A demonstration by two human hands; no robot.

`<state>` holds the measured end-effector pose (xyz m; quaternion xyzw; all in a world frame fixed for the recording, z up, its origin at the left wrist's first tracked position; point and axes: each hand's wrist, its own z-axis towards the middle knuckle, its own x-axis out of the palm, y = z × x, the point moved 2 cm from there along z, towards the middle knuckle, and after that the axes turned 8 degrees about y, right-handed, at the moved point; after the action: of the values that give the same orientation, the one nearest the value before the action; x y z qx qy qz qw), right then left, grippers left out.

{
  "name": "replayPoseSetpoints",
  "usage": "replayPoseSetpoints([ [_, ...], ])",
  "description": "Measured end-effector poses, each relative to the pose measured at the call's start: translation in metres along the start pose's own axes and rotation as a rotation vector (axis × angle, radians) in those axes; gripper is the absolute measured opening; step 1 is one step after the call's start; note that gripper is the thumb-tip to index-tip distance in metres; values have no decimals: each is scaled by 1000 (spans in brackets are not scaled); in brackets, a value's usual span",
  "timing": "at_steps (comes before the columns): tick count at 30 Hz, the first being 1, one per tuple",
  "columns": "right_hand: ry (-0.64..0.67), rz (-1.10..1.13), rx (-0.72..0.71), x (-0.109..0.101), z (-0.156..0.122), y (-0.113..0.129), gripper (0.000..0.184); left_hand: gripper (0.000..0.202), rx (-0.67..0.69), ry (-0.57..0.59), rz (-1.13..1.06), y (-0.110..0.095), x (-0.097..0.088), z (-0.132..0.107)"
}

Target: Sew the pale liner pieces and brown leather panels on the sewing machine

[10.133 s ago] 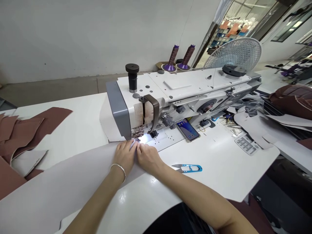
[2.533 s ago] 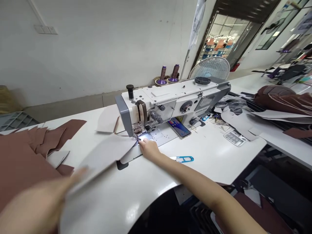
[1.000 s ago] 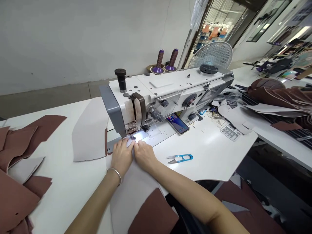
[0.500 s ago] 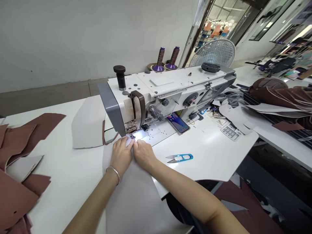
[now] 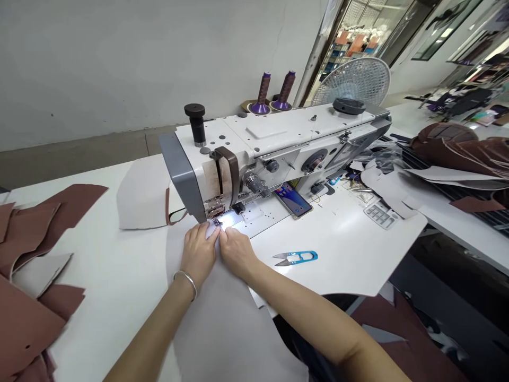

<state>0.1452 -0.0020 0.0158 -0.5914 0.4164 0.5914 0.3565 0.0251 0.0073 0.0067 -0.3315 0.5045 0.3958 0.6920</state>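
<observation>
A pale grey sheet of material (image 5: 218, 329), seemingly the backing side of leather, runs from the front edge of the table up to the needle area of a white sewing machine (image 5: 234, 132). My left hand (image 5: 199, 248) presses on it just left of the lit presser foot (image 5: 217, 223), fingers bent and thumb pointing at the foot. Close beside it, my right hand (image 5: 237, 252) has its fingers curled on the sheet's right edge, thumb toward the foot. Behind the machine head lies a grey panel (image 5: 143, 196) with a brown edge. The needle tip is hard to make out.
Blue thread snips (image 5: 296, 258) lie right of my right hand. A phone (image 5: 293, 200) rests under the machine arm. Brown leather pieces (image 5: 32, 297) are piled at left, more brown pieces (image 5: 457, 146) at right. Two thread cones (image 5: 284, 93) and a fan (image 5: 353, 79) stand behind.
The sheet has slid a little toward the machine, and the brown-edged panel behind has shifted slightly farther away. Both hands keep nearly the same place by the foot. The view has turned slightly.
</observation>
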Motion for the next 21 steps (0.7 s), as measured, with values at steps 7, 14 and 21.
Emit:
replayPoseSetpoints([
  [7, 26, 15, 0, -3, -1, 0, 21, 35, -1, -22, 20, -1, 0, -1],
  [14, 40, 35, 13, -1, -2, -1, 21, 35, 7, -28, 18, 0, -1, 0],
  [21, 19, 50, 29, 1, 0, -2, 21, 35, 0, -6, 49, -1, -6, -1],
])
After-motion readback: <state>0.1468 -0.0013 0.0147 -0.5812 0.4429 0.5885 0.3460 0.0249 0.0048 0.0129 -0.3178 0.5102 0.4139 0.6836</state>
